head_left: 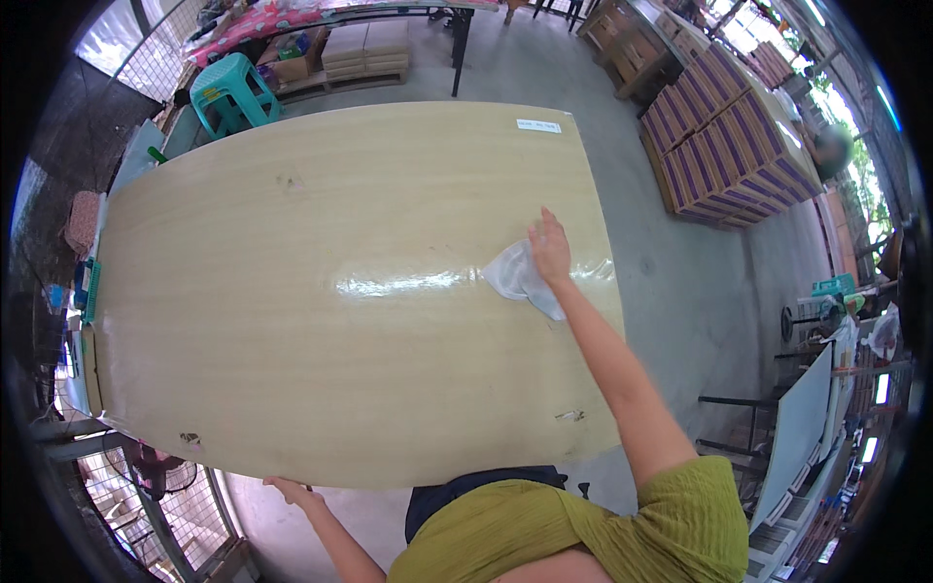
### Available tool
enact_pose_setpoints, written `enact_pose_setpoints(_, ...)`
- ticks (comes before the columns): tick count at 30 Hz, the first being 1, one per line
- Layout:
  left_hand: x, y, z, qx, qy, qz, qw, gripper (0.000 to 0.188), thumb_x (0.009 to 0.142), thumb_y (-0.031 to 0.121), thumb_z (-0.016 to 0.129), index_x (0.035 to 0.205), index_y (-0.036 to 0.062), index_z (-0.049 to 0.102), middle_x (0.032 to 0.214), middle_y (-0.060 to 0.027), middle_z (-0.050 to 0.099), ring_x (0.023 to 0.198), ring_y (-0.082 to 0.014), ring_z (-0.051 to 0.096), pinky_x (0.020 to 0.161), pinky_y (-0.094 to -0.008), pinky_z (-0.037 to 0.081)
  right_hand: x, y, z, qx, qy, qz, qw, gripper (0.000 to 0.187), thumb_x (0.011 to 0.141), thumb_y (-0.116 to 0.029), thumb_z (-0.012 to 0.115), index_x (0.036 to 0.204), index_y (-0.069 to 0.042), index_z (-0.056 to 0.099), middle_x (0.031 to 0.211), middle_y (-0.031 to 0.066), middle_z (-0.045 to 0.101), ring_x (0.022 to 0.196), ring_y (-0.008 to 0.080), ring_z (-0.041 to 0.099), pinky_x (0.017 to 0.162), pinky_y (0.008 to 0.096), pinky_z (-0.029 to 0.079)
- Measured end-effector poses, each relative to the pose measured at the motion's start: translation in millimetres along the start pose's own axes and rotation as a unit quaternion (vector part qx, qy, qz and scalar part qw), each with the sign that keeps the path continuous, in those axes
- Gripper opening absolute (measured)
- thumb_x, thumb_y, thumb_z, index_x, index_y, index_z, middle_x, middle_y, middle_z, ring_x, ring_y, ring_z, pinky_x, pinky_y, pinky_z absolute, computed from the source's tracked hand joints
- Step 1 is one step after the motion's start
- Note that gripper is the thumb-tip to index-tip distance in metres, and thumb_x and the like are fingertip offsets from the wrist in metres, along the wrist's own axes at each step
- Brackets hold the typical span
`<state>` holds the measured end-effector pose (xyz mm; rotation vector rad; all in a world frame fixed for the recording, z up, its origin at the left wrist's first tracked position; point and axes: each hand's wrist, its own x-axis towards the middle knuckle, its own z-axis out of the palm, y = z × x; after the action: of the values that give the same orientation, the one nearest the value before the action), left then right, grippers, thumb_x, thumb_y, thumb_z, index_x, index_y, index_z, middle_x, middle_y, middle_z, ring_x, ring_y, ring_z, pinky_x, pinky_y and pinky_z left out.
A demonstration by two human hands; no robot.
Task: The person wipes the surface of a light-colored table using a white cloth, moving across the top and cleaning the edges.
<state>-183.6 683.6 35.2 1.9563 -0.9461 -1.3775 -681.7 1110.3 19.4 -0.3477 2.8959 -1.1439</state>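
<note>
White cloth, thin, rumpled, on table. Right hand over cloth, fingers extended. Left hand at table edge; can't tell grip.

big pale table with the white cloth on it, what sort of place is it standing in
Probably a workshop or packing area: the broad, pale table stands near a large stack of purple-striped cartons, on a plain grey floor.
</note>
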Motion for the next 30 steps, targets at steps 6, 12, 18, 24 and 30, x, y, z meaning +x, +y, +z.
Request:
enact_pose_setpoints(6, 31.8, 23.3, 12.1, -0.157, 0.103, -0.043, 0.981, 0.08, 0.099, 0.062, 0.015, 0.146, -0.0007, 0.033, 0.144, -0.019, 0.043, 0.129, -0.0358, 0.047, 0.101, -0.0461, 0.051, -105.7, -76.5, 44.8, -0.268, -0.081, -0.084, 0.956, 0.073, 0.093, -0.052, 0.049, 0.155, -0.026, 0.021, 0.161, 0.0159, 0.011, 0.146, 0.0432, 0.015, 0.112, 0.0649, 0.017)
enact_pose_setpoints(12, 31.4, 12.8, 11.9, -0.115, 0.008, -0.005, 0.993, 0.072, 0.103, 0.051, 0.016, 0.147, -0.0055, 0.023, 0.148, -0.0214, 0.037, 0.13, -0.0373, 0.045, 0.104, -0.0487, 0.048, -247.8, -52.3, 7.3, -0.299, -0.182, -0.066, 0.934, 0.085, 0.086, -0.067, 0.049, 0.155, -0.027, 0.021, 0.162, 0.016, 0.004, 0.147, 0.0433, 0.009, 0.111, 0.0671, 0.012)
enact_pose_setpoints(18, 59.5, -0.3, 5.3, -0.106, -0.011, 0.01, 0.994, 0.074, 0.103, 0.054, 0.016, 0.144, -0.0045, 0.031, 0.146, -0.0172, 0.04, 0.127, -0.0342, 0.048, 0.107, -0.043, 0.046, -102.3, -5.5, 5.4, -0.311, -0.05, -0.036, 0.948, 0.092, 0.084, -0.067, 0.053, 0.156, -0.024, 0.015, 0.162, 0.0176, 0.003, 0.147, 0.0437, 0.009, 0.111, 0.0674, 0.014)
enact_pose_setpoints(24, -26.9, 46.7, 55.2, -0.098, 0.027, -0.01, 0.995, 0.079, 0.101, 0.056, 0.016, 0.146, -0.0087, 0.023, 0.145, -0.0192, 0.04, 0.125, -0.0333, 0.051, 0.103, -0.0433, 0.052, 26.5, 5.6, 4.1, -0.34, 0.062, -0.033, 0.938, 0.083, 0.09, -0.058, 0.05, 0.156, -0.019, 0.018, 0.161, 0.0192, 0.005, 0.147, 0.0434, 0.009, 0.111, 0.0673, 0.014)
enact_pose_setpoints(30, 21.1, 20.0, 23.0, -0.093, 0.009, 0.007, 0.996, 0.078, 0.101, 0.056, 0.012, 0.147, -0.0063, 0.022, 0.146, -0.0185, 0.038, 0.128, -0.0337, 0.048, 0.103, -0.0429, 0.051, -172.1, -97.0, 64.4, -0.295, -0.2, -0.089, 0.93, 0.083, 0.088, -0.061, 0.051, 0.156, -0.023, 0.02, 0.162, 0.0175, 0.004, 0.148, 0.0414, 0.003, 0.113, 0.0651, 0.01)
